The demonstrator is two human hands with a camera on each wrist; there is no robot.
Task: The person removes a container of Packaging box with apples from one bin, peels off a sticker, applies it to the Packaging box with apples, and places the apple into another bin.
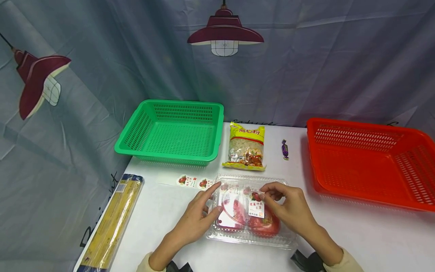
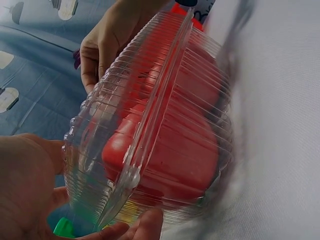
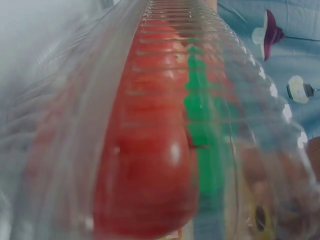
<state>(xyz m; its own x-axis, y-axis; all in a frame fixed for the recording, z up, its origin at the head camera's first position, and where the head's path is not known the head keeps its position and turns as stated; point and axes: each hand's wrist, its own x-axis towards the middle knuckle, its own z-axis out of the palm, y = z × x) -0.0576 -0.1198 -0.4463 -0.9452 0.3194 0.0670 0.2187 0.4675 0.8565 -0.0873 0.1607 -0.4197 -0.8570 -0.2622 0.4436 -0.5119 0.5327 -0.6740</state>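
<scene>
A clear plastic clamshell box lies on the table with red fruit, apples by their look, inside it. My right hand is over the lid, thumb and fingertips pinching the upper right edge of a white sticker with red fruit printed on it. The sticker lies against the lid at its lower part. My left hand touches the box's left side, index finger stretched to the upper left corner and thumb on the lid. A strip of similar stickers lies behind the box, partly covered by it.
A green basket stands at the back left, a red basket at the right. Between them are a yellow bag of pasta and a purple wrapped candy. A long yellow packet lies along the left edge.
</scene>
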